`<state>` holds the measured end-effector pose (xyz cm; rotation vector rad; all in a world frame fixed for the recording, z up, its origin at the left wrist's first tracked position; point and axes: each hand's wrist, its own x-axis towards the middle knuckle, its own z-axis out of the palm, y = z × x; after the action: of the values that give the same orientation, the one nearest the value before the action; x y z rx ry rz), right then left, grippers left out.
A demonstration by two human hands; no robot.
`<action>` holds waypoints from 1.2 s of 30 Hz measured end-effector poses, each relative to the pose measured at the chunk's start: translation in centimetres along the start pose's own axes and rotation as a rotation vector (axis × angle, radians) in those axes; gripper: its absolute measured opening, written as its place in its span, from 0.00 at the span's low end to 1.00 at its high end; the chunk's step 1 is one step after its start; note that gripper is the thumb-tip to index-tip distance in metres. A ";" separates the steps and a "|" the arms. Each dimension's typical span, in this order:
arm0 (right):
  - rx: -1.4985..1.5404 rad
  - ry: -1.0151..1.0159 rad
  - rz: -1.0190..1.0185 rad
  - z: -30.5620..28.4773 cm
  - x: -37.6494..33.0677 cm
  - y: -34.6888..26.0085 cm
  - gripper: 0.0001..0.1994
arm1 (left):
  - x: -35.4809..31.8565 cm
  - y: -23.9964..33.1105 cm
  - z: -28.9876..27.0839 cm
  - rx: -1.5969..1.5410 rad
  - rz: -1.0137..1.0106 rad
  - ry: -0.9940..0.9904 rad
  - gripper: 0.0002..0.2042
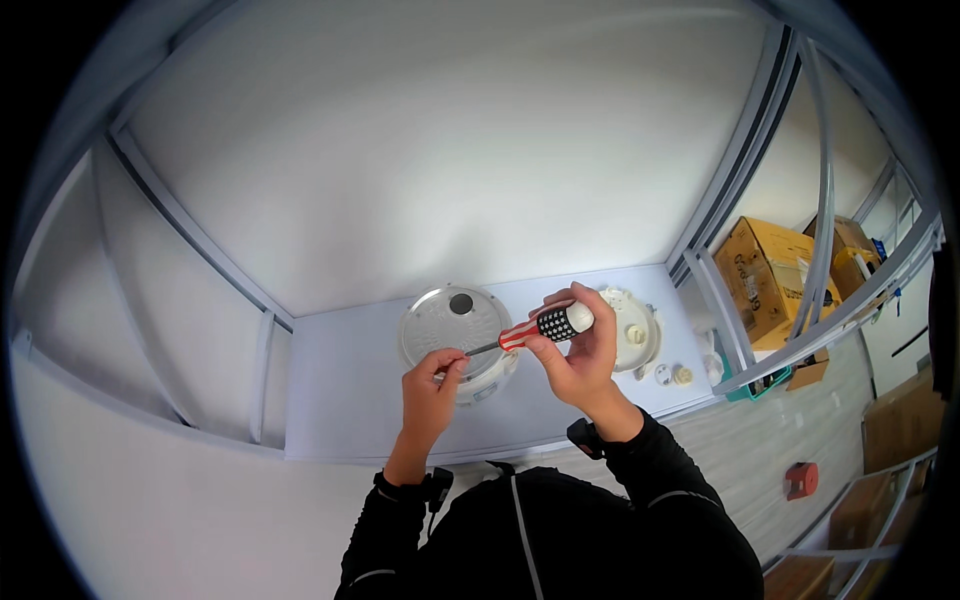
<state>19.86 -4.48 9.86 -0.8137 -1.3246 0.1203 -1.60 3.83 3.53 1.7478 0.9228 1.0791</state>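
1. We see one screwdriver point(555, 324), held up above the table near its middle. Its handle has red and white stripes, a black part with lots of little white marks, and a white end.
2. Our right hand point(588, 362) is wrapped around the handle, with the fingers curled on it.
3. Our left hand point(428, 392) pinches the thin metal end with thumb and finger. We cannot tell if a tiny piece is tucked in there too.
4. Behind our left hand sits one big round thing with a shiny metal top point(432, 326). It has one dark circle point(461, 303) on it.
5. To the right of that lies one white round part point(628, 358).
6. Just beside it are two small round pieces, one white point(663, 375) and one cream point(683, 376).
7. All these sit on one pale table point(340, 390).
8. Farther right is one big yellow-brown box point(745, 287) with dark writing on its side.
9. One red stool point(801, 481) stands on the floor.
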 end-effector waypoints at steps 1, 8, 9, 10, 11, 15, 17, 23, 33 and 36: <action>-0.006 -0.010 -0.012 -0.1 0.0 -0.1 0.39 | -0.1 -0.5 0.4 -0.017 0.023 0.003 0.06; -0.003 0.038 0.026 -1.1 -0.5 -0.3 0.39 | -0.2 -0.4 2.1 -0.192 -0.083 -0.011 0.08; -0.023 0.042 0.023 -1.3 -0.5 -0.3 0.39 | -0.1 -0.2 2.2 -0.225 -0.085 -0.035 0.08; -0.044 0.045 0.020 -1.5 -0.4 -0.3 0.39 | 0.0 -0.1 2.4 -0.258 -0.088 -0.059 0.07; -0.036 0.060 0.035 -1.7 -0.5 -0.5 0.38 | 0.0 -0.1 2.7 -0.292 -0.094 -0.086 0.07; -0.001 0.125 0.055 -2.7 -0.5 -1.1 0.38 | 0.0 -0.9 3.6 -0.449 -0.110 -0.106 0.07; 0.010 0.160 0.048 -3.3 -0.5 -1.3 0.38 | -0.2 -1.4 4.1 -0.589 -0.154 -0.072 0.08; 0.000 0.218 0.050 -4.7 -1.2 -2.2 0.37 | 0.5 -1.8 4.8 -0.926 -0.040 -0.235 0.08; -0.101 0.370 0.042 -3.0 -4.0 -6.2 0.38 | 1.0 -1.6 4.3 -0.998 -0.137 -0.483 0.08; -0.168 0.401 0.037 -1.1 -5.3 -7.9 0.38 | 0.7 -1.8 3.2 -1.025 -0.162 -0.566 0.08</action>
<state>16.51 -13.48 10.19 -0.9492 -0.9484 -0.1226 1.32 4.17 1.25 0.9796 0.0780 0.6754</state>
